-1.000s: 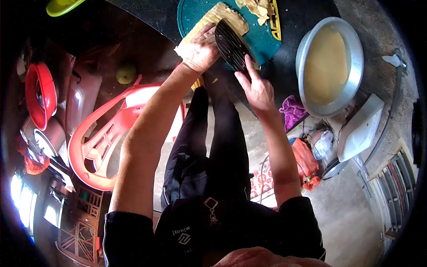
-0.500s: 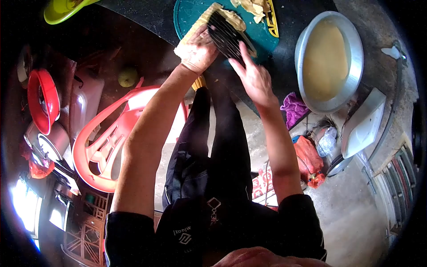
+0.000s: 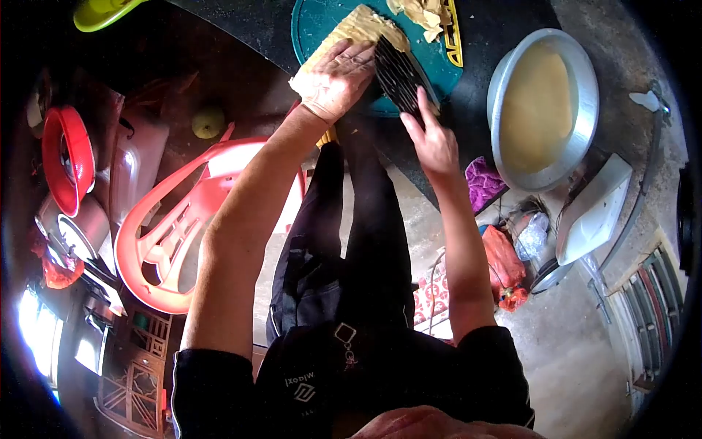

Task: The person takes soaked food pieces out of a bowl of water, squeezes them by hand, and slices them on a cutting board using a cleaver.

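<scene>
A pale yellow slab [image 3: 358,28] with a ridged surface lies on a teal round board [image 3: 311,36] at the top centre. My left hand [image 3: 336,79] lies flat on the slab, its fingers stretched out. In my right hand [image 3: 433,139] is a dark, wide ridged blade [image 3: 398,73], tilted along the slab's right side; its handle is hidden by the hand. Crumpled pale yellow pieces [image 3: 425,16] are at the board's top right, beside a yellow strip with lettering [image 3: 453,44].
Right of the board stands a metal basin [image 3: 589,95] of cloudy tan liquid. A purple cloth [image 3: 482,183] hangs near the dark table's edge. A red plastic chair [image 3: 172,234] is at the left, and a white tray [image 3: 596,212] leans at the right.
My right hand and the blade have moved right, away from my left hand. My left hand's fingers are now spread flatter on the slab.
</scene>
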`<act>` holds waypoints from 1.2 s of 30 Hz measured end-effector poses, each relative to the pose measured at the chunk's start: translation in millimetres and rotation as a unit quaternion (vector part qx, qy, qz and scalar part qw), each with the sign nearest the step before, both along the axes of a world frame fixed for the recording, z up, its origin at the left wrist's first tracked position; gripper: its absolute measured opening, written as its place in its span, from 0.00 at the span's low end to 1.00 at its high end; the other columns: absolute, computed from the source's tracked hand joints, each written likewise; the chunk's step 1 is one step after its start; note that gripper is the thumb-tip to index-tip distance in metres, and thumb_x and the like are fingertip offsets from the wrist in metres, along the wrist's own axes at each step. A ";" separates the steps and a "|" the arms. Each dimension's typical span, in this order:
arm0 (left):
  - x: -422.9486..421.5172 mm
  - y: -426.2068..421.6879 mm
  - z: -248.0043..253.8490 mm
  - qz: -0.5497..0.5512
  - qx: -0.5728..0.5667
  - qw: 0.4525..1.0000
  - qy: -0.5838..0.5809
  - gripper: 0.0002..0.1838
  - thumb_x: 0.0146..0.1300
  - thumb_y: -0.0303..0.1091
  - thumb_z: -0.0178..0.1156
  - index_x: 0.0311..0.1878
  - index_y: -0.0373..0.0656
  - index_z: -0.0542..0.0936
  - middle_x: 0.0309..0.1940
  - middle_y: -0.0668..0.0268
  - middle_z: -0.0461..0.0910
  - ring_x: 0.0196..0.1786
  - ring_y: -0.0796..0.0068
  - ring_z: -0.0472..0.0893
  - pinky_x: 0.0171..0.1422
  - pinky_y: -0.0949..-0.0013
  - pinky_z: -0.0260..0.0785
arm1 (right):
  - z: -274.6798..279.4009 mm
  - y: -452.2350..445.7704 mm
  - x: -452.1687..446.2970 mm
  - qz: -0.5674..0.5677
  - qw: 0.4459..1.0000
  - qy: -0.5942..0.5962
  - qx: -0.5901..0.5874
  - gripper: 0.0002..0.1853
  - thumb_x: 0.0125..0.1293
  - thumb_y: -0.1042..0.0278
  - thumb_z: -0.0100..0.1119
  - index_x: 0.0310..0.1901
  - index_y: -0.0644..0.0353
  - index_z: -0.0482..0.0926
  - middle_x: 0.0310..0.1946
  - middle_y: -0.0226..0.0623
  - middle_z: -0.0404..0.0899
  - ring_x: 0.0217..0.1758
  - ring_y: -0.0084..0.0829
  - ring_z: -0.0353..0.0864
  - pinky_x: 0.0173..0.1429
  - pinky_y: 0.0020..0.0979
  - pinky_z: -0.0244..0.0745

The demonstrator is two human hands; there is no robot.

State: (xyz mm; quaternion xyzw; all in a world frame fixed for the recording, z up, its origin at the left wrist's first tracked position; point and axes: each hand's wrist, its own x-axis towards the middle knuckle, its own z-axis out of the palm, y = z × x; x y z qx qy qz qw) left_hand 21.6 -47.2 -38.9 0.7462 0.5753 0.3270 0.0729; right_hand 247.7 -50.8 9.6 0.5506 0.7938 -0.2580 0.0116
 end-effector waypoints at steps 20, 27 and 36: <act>-6.4 -7.3 4.4 0.011 -0.001 0.999 0.038 0.17 0.40 0.32 0.64 0.39 0.41 0.83 0.39 0.63 0.82 0.55 0.62 0.78 0.69 0.58 0.64 | 21.4 -7.8 -17.9 0.028 0.999 -0.019 0.002 0.33 0.66 0.42 0.54 0.69 0.45 0.63 0.15 0.51 0.76 0.19 0.53 0.79 0.23 0.47 0.73; -4.5 -4.0 15.1 0.021 0.011 1.000 0.012 0.08 0.46 0.32 0.64 0.32 0.44 0.83 0.32 0.68 0.82 0.49 0.67 0.81 0.66 0.65 0.66 | -11.6 58.5 -81.4 0.106 0.986 0.084 0.092 0.32 0.68 0.44 0.53 0.67 0.54 0.64 0.15 0.44 0.77 0.17 0.40 0.80 0.20 0.37 0.75; -4.3 -3.4 0.8 0.010 0.014 1.000 -0.002 0.14 0.48 0.31 0.65 0.41 0.44 0.83 0.44 0.68 0.84 0.56 0.69 0.79 0.68 0.58 0.63 | 20.5 0.6 -23.4 -0.031 0.998 -0.015 -0.050 0.34 0.66 0.39 0.52 0.68 0.50 0.64 0.16 0.54 0.77 0.22 0.55 0.81 0.25 0.49 0.76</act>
